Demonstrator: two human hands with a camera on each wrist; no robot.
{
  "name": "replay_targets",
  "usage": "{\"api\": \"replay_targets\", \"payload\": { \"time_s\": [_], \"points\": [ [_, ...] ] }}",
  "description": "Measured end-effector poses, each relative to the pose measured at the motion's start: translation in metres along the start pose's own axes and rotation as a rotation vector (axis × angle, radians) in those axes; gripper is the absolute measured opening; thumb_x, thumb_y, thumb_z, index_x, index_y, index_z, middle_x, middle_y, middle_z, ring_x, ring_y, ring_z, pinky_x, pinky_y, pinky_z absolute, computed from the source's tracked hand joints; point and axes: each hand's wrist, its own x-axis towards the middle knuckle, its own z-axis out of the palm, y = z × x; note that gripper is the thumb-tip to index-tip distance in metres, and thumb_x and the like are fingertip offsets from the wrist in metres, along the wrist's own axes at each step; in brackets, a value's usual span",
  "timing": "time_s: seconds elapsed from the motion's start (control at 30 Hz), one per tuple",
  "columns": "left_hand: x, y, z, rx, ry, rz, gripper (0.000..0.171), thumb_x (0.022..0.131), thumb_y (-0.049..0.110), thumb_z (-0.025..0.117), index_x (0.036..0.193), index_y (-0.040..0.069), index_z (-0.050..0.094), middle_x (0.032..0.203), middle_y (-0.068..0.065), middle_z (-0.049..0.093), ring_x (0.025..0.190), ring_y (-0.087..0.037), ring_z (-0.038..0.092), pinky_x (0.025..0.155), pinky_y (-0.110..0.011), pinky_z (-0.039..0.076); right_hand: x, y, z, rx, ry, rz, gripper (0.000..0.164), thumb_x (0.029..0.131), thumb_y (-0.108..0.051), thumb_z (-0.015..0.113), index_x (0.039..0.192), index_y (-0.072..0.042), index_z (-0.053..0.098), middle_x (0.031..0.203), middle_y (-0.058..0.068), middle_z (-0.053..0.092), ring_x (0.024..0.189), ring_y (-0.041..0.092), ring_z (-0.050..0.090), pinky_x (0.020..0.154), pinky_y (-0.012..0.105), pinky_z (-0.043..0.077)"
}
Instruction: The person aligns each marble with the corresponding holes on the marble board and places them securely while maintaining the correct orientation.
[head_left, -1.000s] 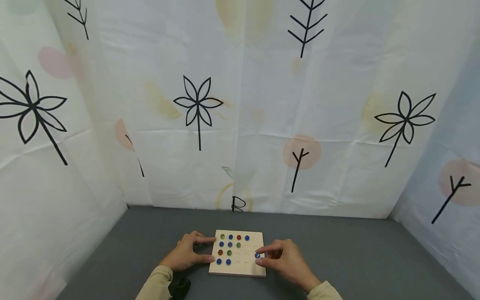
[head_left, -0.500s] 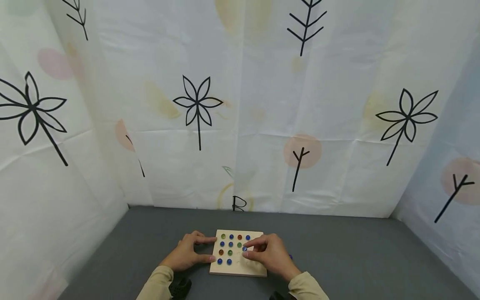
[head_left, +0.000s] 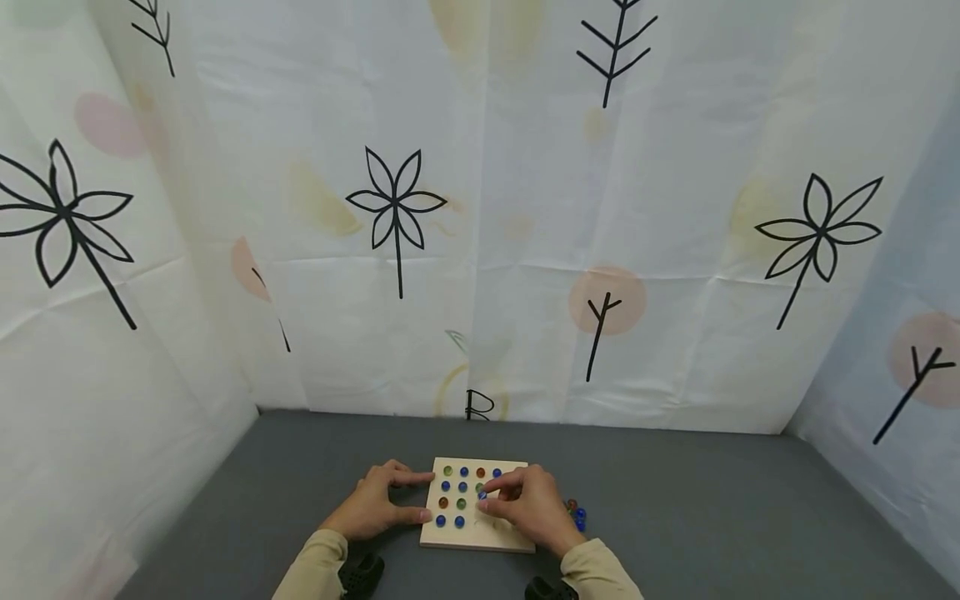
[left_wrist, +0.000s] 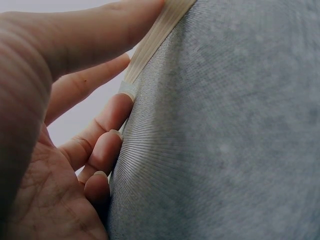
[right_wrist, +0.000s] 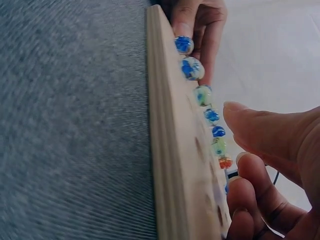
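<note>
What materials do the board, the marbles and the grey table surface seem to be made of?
The board looks like pale, smooth wood, perhaps plywood: lines like layers run along its edge.
The marbles seem glass, though clear plastic is possible: they shine and show colour inside.
The grey table surface looks like matt cloth, from its fine woven-looking texture.

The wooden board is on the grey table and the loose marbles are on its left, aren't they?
Not left: the head view shows the loose marbles to the right of the wooden board, which does lie on the grey table.
</note>
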Motion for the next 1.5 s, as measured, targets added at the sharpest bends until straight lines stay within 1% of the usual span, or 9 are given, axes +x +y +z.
{"api": "replay_targets", "payload": {
  "time_s": [0.17,0.37,0.6,0.77,1.03,1.2,1.5],
  "points": [
    [-0.0007,0.0002,-0.0001,-0.002,0.004,-0.005,0.056,0.082,0.038,0.086,0.134,0.021,0.07,0.12,-0.005,0.056,0.123,-0.041,0.044,0.099,-0.075,0.025,0.0003,0.0004,0.0035,-0.039,0.001,-0.015,0.01,0.082,-0.012,0.086,0.091,-0.009,0.083,0.07,-0.005,0.06,0.06,0.009,0.054,0.052,0.025,0.044],
    [-0.0011,0.0001,-0.0008,-0.009,-0.007,0.007,0.056,0.083,0.037,0.085,0.134,0.02,0.07,0.119,-0.005,0.056,0.123,-0.041,0.045,0.098,-0.076,0.024,-0.0001,0.0003,0.0061,-0.047,-0.002,-0.018,0.011,0.081,-0.012,0.087,0.091,-0.01,0.083,0.069,-0.005,0.06,0.059,0.008,0.053,0.052,0.025,0.043],
    [-0.0007,0.0004,0.0,-0.011,-0.003,-0.01,0.056,0.083,0.038,0.085,0.134,0.021,0.07,0.119,-0.005,0.055,0.124,-0.041,0.043,0.098,-0.076,0.025,-0.0004,0.0006,0.0072,-0.059,0.002,-0.018,0.012,0.08,-0.014,0.087,0.09,-0.01,0.083,0.069,-0.006,0.06,0.059,0.008,0.053,0.052,0.025,0.043],
    [-0.0002,0.0004,0.0005,-0.009,0.0,-0.015,0.056,0.083,0.037,0.086,0.134,0.021,0.07,0.119,-0.005,0.055,0.122,-0.04,0.046,0.099,-0.076,0.025,-0.0004,0.0005,0.0072,-0.078,0.003,-0.024,0.012,0.08,-0.014,0.088,0.089,-0.009,0.083,0.069,-0.006,0.06,0.06,0.007,0.053,0.052,0.025,0.043],
    [-0.0011,0.0016,0.0002,-0.008,0.002,-0.011,0.057,0.083,0.037,0.086,0.134,0.02,0.07,0.119,-0.006,0.056,0.122,-0.04,0.046,0.099,-0.077,0.023,-0.0013,-0.0027,0.0071,-0.078,0.004,-0.001,0.012,0.079,-0.013,0.088,0.089,-0.008,0.083,0.068,-0.006,0.06,0.06,0.008,0.053,0.052,0.025,0.043],
    [-0.0014,0.002,0.0002,-0.01,0.004,-0.02,0.056,0.083,0.037,0.086,0.134,0.02,0.07,0.12,-0.006,0.055,0.123,-0.041,0.045,0.1,-0.077,0.023,-0.0016,-0.0038,0.0075,-0.079,0.003,0.017,0.012,0.079,-0.013,0.088,0.089,-0.008,0.083,0.067,-0.005,0.06,0.06,0.009,0.053,0.052,0.025,0.042],
    [-0.0007,0.0012,0.0006,-0.003,0.011,-0.025,0.056,0.083,0.038,0.086,0.134,0.021,0.07,0.119,-0.005,0.056,0.124,-0.041,0.044,0.1,-0.077,0.023,-0.0008,-0.0043,0.0083,-0.075,0.011,0.016,0.012,0.08,-0.013,0.087,0.089,-0.008,0.083,0.067,-0.006,0.06,0.059,0.008,0.053,0.051,0.024,0.042]
  ]
}}
